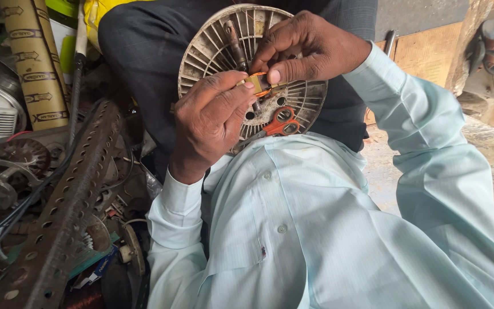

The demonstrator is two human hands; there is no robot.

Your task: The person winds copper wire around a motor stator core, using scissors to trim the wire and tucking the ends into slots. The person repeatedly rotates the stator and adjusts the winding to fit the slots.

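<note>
Two hands, left hand (210, 123) and right hand (304, 48), pinch one orange strip (261, 86)

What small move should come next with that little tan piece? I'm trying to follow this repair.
Probably press it down flatter: both hands pinch the small tan and orange piece above the hub of the round ribbed disc, beside the orange-handled scissors.

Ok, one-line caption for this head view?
Left hand and right hand pinch a small orange-and-tan part over a round slotted fan housing, orange-handled scissors resting on it.
</note>
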